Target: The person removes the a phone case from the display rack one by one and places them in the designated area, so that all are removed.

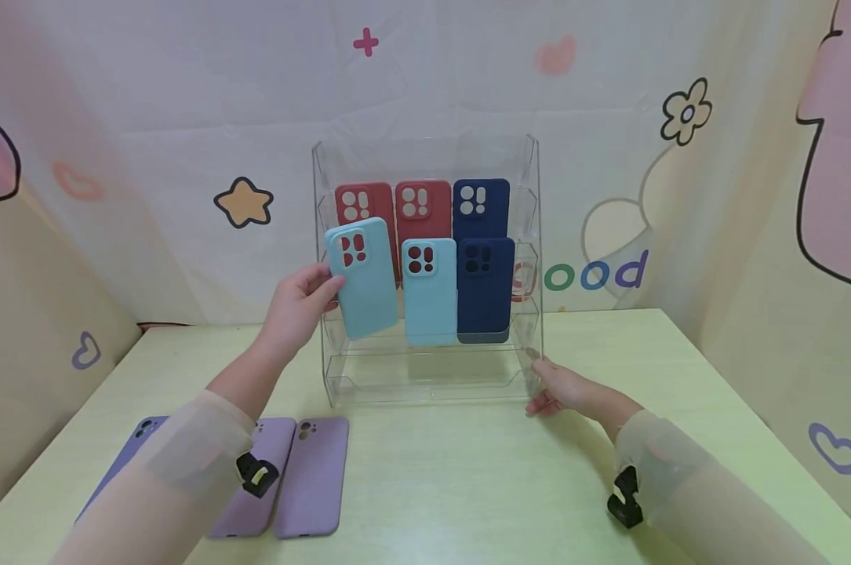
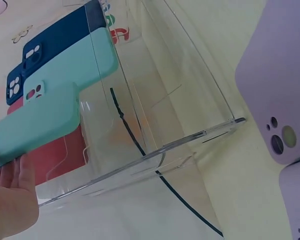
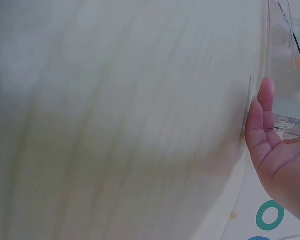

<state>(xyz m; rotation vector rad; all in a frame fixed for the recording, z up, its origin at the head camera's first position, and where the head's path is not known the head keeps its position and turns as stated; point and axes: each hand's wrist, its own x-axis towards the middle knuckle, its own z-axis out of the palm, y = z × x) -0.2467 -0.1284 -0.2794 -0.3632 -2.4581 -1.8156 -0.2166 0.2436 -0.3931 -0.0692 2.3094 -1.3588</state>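
Note:
My left hand pinches a light blue phone case by its left edge, between thumb and fingers. The case leans in front of the left part of a clear acrylic display rack; whether its bottom end touches the shelf lip I cannot tell. Beside it, another light blue case and a dark blue case stand upright on the same tier. Behind them are two red cases and a dark blue one. At the rack's lower right front corner, my right hand holds the edge, its thumb partly hidden.
Several purple phone cases lie on the pale table at the front left, partly covered by my left sleeve. A printed cloth hangs behind the rack and along the sides. The rack's lowest tier is bare.

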